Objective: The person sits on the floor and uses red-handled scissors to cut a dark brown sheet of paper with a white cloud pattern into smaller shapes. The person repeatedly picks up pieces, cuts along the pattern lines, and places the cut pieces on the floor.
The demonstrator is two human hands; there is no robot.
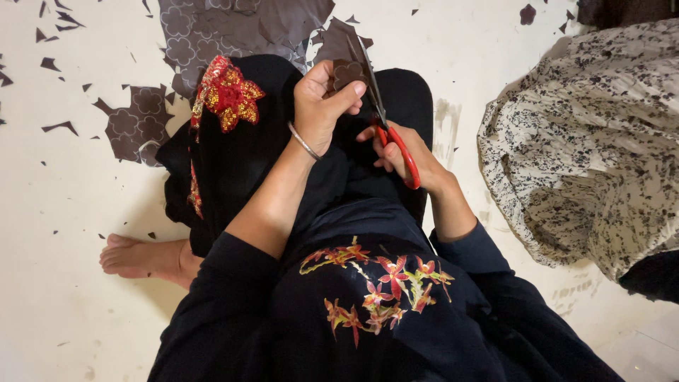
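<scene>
1. Overhead, brown patterned sheet [233, 25]: flat on floor, beyond the knees.
2. Right hand [404, 157]: closed through red-handled scissors [385, 124], blades pointing away.
3. Left hand [322, 102]: pinching small brown flower cutout [348, 72], touching the blades' left side.

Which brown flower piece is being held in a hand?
The small brown flower cutout pinched in the left hand, beside the red-handled scissors. The other brown sheets lie on the floor.

No packages, labels, signs, screens visible.
</scene>
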